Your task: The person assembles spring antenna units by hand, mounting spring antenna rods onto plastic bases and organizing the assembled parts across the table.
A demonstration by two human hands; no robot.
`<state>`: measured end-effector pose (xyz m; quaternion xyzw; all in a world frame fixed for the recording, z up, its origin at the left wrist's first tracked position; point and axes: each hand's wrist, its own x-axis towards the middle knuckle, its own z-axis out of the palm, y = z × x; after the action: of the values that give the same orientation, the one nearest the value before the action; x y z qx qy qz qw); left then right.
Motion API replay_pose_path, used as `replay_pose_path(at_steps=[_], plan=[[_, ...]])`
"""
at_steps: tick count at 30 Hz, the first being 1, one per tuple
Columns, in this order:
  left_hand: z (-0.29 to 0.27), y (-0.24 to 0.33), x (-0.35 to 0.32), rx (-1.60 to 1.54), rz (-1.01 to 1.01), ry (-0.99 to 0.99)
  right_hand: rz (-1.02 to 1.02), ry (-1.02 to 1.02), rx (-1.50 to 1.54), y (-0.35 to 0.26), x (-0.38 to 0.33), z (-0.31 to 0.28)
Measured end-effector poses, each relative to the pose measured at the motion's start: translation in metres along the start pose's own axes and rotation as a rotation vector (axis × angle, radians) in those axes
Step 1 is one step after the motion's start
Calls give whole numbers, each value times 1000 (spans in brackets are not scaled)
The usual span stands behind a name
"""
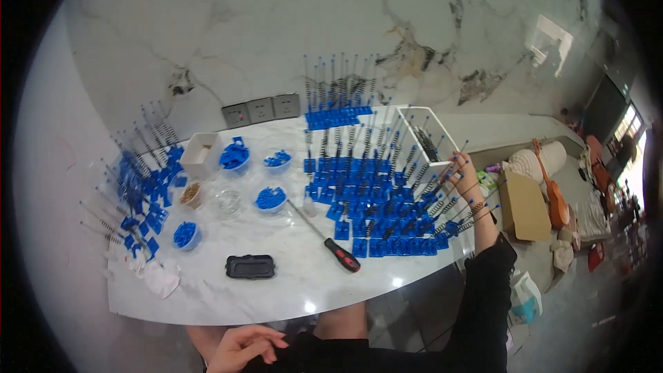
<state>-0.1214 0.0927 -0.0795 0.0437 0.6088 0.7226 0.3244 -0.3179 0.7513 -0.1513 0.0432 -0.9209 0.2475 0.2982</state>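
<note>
My right hand (464, 178) reaches out to the table's right edge and touches the rods of the blue spring-and-rod pieces (387, 200) standing in rows there, just below the white wire basket (431, 139). Whether its fingers grip a rod I cannot tell for sure; they are curled among the rods. My left hand (243, 347) rests low near my lap, below the table's front edge, fingers loosely bent and holding nothing. A red-and-black handled screwdriver (324, 236) lies on the white marble table (290, 290) between the two hands.
Several small bowls of blue parts (271, 199) stand mid-table, with a white box (200, 153), a black tray (250, 266) and more blue rod pieces (141, 186) at the left. Wall sockets (262, 109) sit behind. A cardboard box (523, 206) and clutter lie on the floor at the right.
</note>
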Motion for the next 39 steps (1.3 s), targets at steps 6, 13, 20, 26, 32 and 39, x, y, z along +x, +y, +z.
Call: replay_pose_path(at_steps=[6, 13, 20, 26, 32, 39], plan=[[-10, -7, -3, -120, 101, 157, 70, 173, 15, -15, -6, -11], [-14, 1, 4, -64, 62, 104, 198, 329, -138, 1, -38, -62], [-17, 1, 6, -32, 57, 58, 316, 422, -281, 15, -70, -122], [-3, -3, 21, -95, 28, 158, 338, 472, -308, 29, -69, -134], [-9, -15, 14, -116, 35, 200, 230, 439, -378, 71, -21, -83], [-7, -28, 3, -137, -36, 281, 190, 377, -292, 128, 20, -13]])
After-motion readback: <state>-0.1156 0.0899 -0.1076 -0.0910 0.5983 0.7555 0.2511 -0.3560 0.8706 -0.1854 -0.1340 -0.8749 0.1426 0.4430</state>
